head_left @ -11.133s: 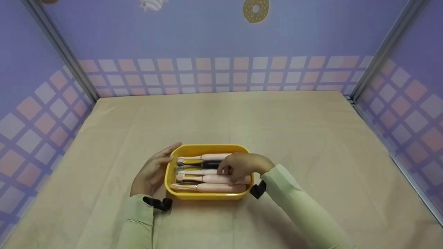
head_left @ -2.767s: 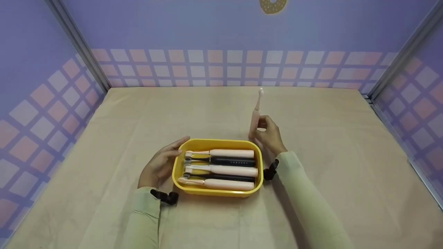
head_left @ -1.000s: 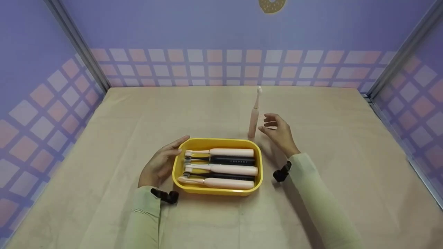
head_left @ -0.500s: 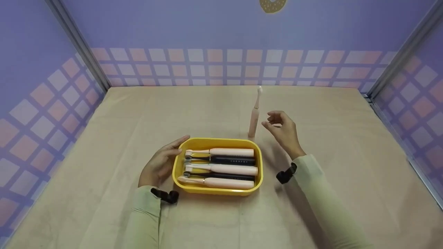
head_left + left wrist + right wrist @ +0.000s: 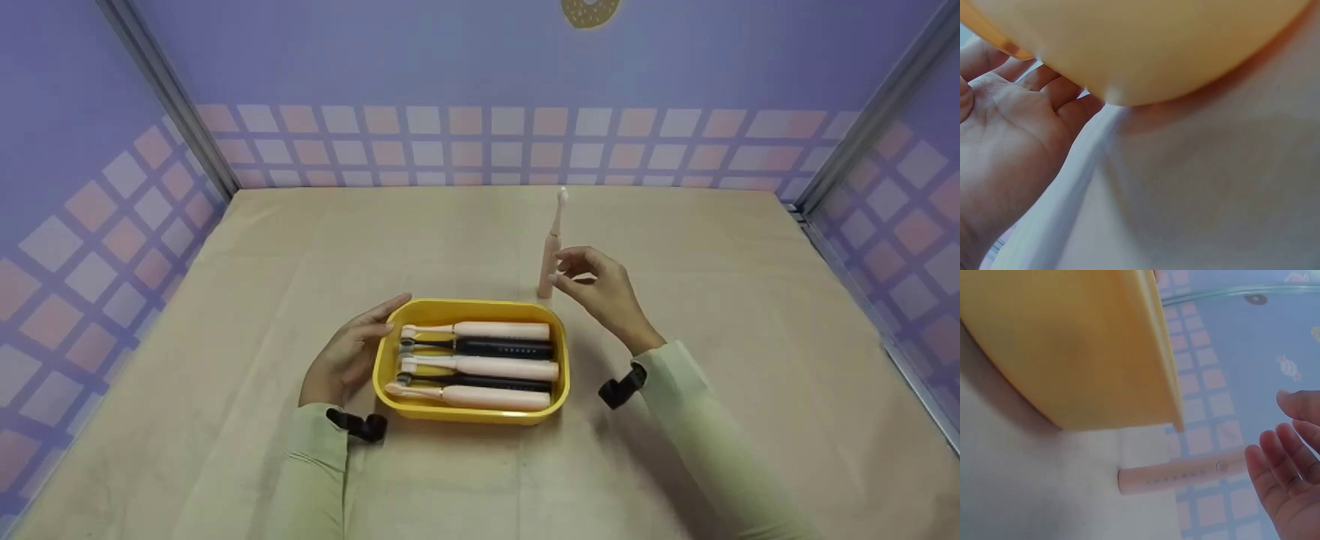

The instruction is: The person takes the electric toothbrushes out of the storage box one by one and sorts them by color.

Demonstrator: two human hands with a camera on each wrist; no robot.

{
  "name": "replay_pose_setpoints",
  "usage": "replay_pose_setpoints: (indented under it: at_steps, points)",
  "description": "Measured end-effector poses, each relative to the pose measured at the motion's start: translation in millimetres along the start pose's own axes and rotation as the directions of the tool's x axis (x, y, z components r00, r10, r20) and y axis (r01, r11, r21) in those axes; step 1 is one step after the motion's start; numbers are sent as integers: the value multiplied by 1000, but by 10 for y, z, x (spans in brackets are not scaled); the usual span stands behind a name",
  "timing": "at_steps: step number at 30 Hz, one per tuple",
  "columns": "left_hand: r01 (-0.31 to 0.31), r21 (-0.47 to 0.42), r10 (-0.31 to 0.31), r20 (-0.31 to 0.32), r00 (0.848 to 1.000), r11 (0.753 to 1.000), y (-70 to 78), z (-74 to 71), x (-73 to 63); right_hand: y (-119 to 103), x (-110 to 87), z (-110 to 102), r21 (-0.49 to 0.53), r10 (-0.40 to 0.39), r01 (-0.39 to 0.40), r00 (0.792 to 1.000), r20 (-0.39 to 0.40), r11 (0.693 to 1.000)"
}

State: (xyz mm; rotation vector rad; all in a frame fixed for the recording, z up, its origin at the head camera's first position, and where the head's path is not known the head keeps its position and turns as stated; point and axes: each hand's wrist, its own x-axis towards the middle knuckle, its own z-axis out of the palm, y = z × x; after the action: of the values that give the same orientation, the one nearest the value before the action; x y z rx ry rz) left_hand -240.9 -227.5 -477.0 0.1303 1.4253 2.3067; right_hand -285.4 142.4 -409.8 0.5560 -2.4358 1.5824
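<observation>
An upright pale pink electric toothbrush (image 5: 550,262) stands on the table behind the right end of a yellow bin (image 5: 480,416). My right hand (image 5: 604,296) is beside its handle, the fingertips right at it in the head view. In the right wrist view the thumb (image 5: 1300,405) and fingers (image 5: 1280,464) are apart, with the toothbrush handle (image 5: 1185,475) beyond them. My left hand (image 5: 341,360) rests against the bin's left end, fingers extended along the outside wall (image 5: 1157,50). Inside the bin lie several toothbrushes, pink ones (image 5: 502,397) and black ones (image 5: 506,348), heads to the left.
A beige cloth (image 5: 360,240) covers the table. Purple walls with a checkered band (image 5: 420,142) enclose the back and sides, with metal posts (image 5: 169,97) at the corners. Small black cameras (image 5: 622,386) sit at both wrists.
A pink toothbrush has come out of the bin and stands upright behind it. My right hand let go of it, drew back right, then came back to its handle. My left hand stays at the bin.
</observation>
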Motion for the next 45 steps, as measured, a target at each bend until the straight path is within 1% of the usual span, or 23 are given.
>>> replay_pose_setpoints:
  at_steps: [7,10,13,19,22,26,29,32,38,40,42,45]
  points:
    - [0,-6,0,-10,1000,1000,-6,3,-4,-161,-58,35,-18,-29,31,993,115,999]
    - [4,-8,-4,-8,1000,1000,-9,2,-1,-220,-84,57,-20,-46,50,983,180,999]
    - [4,0,-4,-6,1000,1000,-7,1,-1,-285,-116,76,-26,-57,65,966,251,998]
    - [11,-8,-12,-33,999,1000,-1,13,-5,-401,-171,114,-78,-44,81,919,392,994]
    - [12,-14,-13,-32,999,1000,-2,16,0,-438,-192,140,-114,-42,103,893,448,988]
    - [13,-17,-14,-28,1000,1000,1,17,2,-484,-223,182,-147,-58,155,854,516,977]
    - [15,-10,-16,-24,1000,1000,4,19,1,-526,-250,221,-176,-74,209,820,568,962]
    - [15,7,-15,-21,1000,1000,5,20,0,-571,-276,273,-211,-74,252,788,612,944]
    - [11,7,-11,-34,999,1000,1,22,1,-639,-312,380,-286,-25,281,752,659,916]
    - [13,8,-13,-41,999,1000,1,19,4,-652,-320,412,-309,-15,296,743,669,904]
    - [16,7,-15,-43,999,1000,3,16,3,-661,-325,441,-335,5,308,730,684,890]
    - [2,37,-1,-16,1000,999,5,10,2,-662,-339,485,-379,40,319,718,695,869]
